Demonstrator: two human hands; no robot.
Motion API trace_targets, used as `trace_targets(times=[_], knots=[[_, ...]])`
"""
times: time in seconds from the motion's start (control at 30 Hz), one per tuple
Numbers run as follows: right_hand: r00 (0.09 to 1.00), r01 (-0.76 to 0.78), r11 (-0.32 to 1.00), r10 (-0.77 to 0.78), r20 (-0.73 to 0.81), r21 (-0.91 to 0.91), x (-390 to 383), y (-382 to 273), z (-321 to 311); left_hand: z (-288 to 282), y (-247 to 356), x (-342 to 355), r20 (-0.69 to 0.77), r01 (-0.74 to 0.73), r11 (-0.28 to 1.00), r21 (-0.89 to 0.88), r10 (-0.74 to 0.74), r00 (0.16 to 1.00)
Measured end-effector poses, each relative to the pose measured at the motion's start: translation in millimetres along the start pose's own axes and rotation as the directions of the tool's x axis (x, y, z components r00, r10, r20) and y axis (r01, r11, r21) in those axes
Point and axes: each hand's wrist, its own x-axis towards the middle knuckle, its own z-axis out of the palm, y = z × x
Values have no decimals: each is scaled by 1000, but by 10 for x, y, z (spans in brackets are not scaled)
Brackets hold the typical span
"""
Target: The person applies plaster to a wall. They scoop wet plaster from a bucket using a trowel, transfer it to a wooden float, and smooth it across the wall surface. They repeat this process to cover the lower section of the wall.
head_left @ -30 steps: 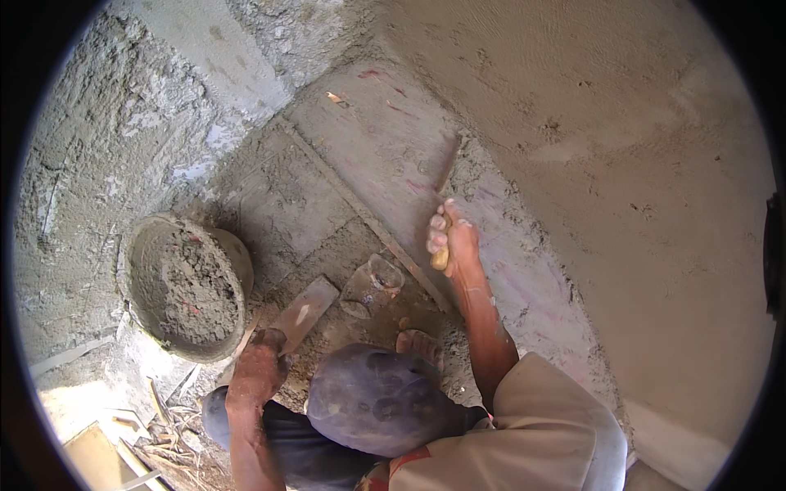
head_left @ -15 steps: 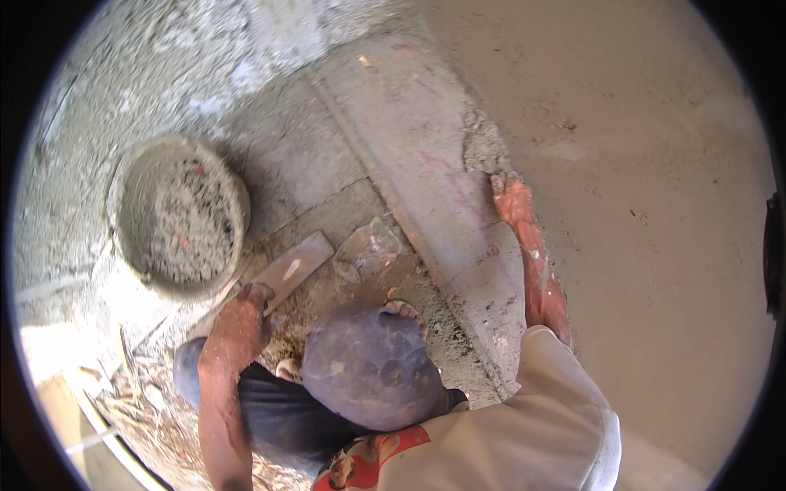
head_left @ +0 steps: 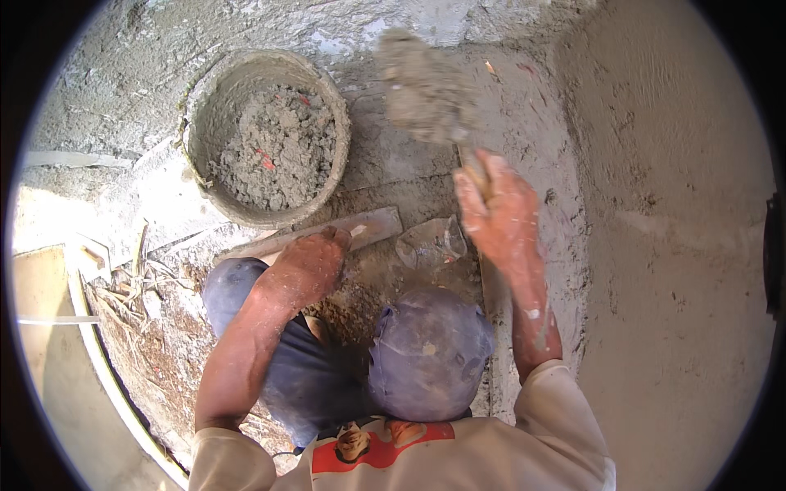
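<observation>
My right hand [head_left: 503,209] is closed round the handle [head_left: 473,173] of a trowel. Its blade is covered by a blurred heap of grey wet mortar [head_left: 426,90], held beyond the hand over the concrete strip. My left hand [head_left: 307,266] is closed at a long, flat, pale board [head_left: 372,227], which lies just in front of my knees. Its fingers are curled down, and the fingertips are partly hidden. A round bucket [head_left: 196,155] with a mortar-caked rim stands ahead of my left hand and holds more grey mortar [head_left: 278,151] with red scraps in it.
Smooth grey-brown plaster [head_left: 679,245] fills the right side. A clear crumpled plastic piece [head_left: 430,243] lies right of the board. My bent knees [head_left: 430,352] are close to the work. Dry sticks and debris [head_left: 135,286] lie at left, beside a curved pale edge [head_left: 90,344].
My right hand has come away from the plaster's edge toward the left, and the mortar-laden trowel now shows plainly. My left hand stays at the board. The view has shifted, bringing the bucket closer to centre.
</observation>
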Motion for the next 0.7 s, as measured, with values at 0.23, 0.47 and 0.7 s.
trace_targets(times=[0.23,0.47,0.7], knots=[[980,48,994,-29,-197,96,190,-163,469,47,-65,-152,-17,-116,993,20,116,993],[658,-743,550,706,261,382,-1448,690,300,-104,-127,-214,154,-184,982,-44,188,970],[392,-853,67,738,549,517,-1913,-286,-814,-183,-3,-197,117,-235,964,-122,250,961]])
